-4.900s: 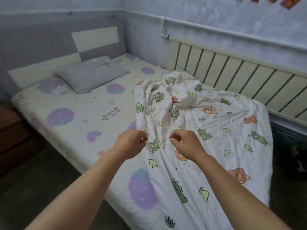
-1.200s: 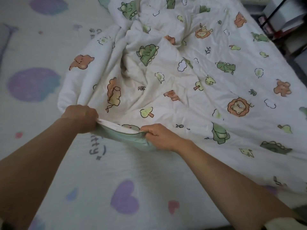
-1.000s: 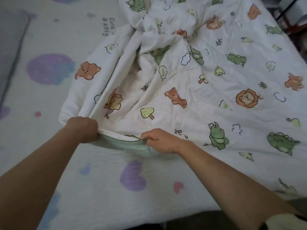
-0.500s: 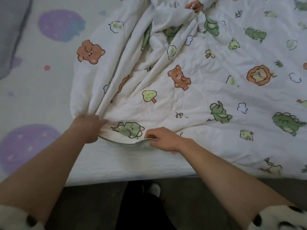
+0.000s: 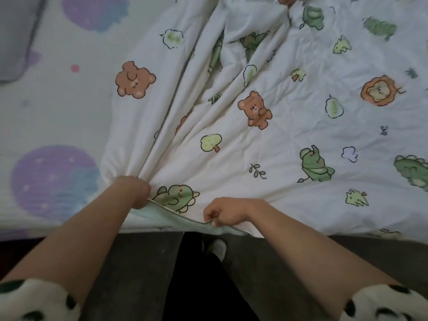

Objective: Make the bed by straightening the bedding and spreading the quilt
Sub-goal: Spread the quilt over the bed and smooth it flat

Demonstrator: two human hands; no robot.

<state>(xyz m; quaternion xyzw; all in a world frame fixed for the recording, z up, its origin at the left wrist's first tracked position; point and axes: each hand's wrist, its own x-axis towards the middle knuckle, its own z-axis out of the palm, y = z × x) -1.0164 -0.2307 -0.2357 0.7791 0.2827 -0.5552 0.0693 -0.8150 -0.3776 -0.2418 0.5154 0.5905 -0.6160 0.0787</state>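
A white quilt [image 5: 266, 140] printed with bears, lions and green dinosaurs covers the right part of the bed, bunched into long folds toward the top middle. Its near edge, with a pale green underside, reaches the bed's near side. My left hand [image 5: 135, 192] grips a gathered corner of that edge, where the folds fan out. My right hand [image 5: 225, 214] pinches the same edge a little to the right, lifting the hem slightly. The bed sheet [image 5: 58, 107], white with purple blobs, lies bare on the left.
A grey pillow [image 5: 14, 38] lies at the upper left corner. Dark floor [image 5: 139, 262] runs along the near bed edge, with my dark trouser leg and a light shoe [image 5: 217, 247] right below my hands.
Both hands have drawn the quilt's edge toward me, from mid-mattress to the near side of the bed. The folds have stretched out longer and the floor has come into view.
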